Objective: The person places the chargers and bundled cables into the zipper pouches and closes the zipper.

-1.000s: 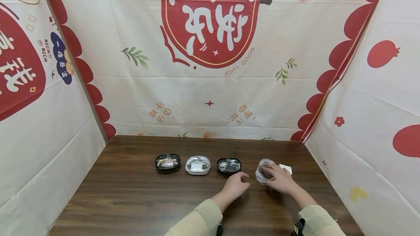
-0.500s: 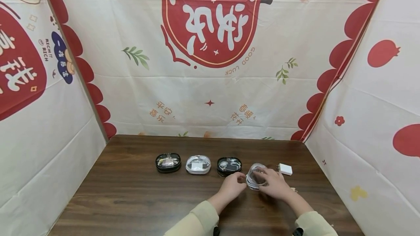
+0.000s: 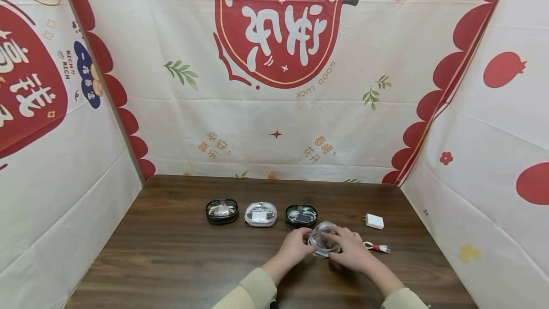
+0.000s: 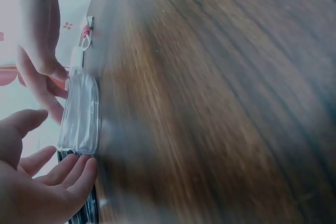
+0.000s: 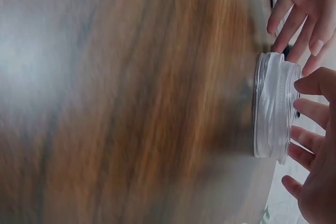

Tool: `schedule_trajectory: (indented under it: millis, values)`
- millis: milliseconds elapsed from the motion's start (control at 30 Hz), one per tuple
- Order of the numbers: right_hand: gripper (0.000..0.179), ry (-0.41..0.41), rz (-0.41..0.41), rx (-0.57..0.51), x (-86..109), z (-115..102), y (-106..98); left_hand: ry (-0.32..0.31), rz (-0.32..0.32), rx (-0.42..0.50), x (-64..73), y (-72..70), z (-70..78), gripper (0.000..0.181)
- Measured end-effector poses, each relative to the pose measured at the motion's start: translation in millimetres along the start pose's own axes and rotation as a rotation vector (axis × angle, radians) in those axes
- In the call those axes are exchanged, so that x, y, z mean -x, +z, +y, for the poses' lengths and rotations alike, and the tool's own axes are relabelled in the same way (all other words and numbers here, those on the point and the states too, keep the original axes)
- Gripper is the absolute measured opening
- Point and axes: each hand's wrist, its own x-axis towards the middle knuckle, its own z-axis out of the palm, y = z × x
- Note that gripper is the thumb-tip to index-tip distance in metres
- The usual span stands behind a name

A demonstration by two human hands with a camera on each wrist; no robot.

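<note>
A clear round-ended pouch (image 3: 318, 241) with whitish edging sits on the wooden table between both hands. In the right wrist view its pale side wall (image 5: 274, 106) faces the camera. My left hand (image 3: 294, 247) is at the pouch's left side, fingers loosely extended; in the left wrist view their tips touch or nearly touch its near end. My right hand (image 3: 349, 249) reaches over the pouch from the right, with spread fingertips at its upper face. Right of that hand lie a white charging plug (image 3: 374, 221) and a short white cable (image 3: 377, 247) with a red tie.
Behind the hands, in a row, are a black-edged pouch (image 3: 221, 211), a white-edged pouch (image 3: 260, 214) and another black-edged pouch (image 3: 301, 216), each with small items inside. Printed cloth (image 3: 274, 113) encloses the brown table (image 3: 171, 256) at the back and sides.
The clear pouch has slid left and nearer the body with my right hand, which uncovers the plug and cable. My left hand has shifted slightly left and stays beside the pouch.
</note>
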Motion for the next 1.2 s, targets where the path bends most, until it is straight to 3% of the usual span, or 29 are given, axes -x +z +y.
schedule_trajectory:
  millis: [400,600,767,1000,1200]
  values:
    - [0.05,-0.042,-0.003,-0.089,2.4,-25,9,0.022,-0.038,-0.095,17.3,-25.8,-11.2,0.048]
    - [0.05,-0.039,-0.025,-0.15,-1.2,-41,15,0.07,-0.047,-0.256,26.6,-39.6,-11.3,0.049]
    - [0.05,-0.079,-0.011,-0.172,-7.1,-59,20,0.101,-0.007,-0.371,37.5,-49.2,-17.0,0.049]
    - [0.05,-0.086,-0.018,-0.195,-9.6,-74,27,0.082,0.001,-0.393,46.8,-61.7,-19.3,0.052]
    - [0.049,-0.096,-0.016,-0.225,-11.4,-89,29,0.109,0.008,-0.443,52.2,-73.2,-25.0,0.053]
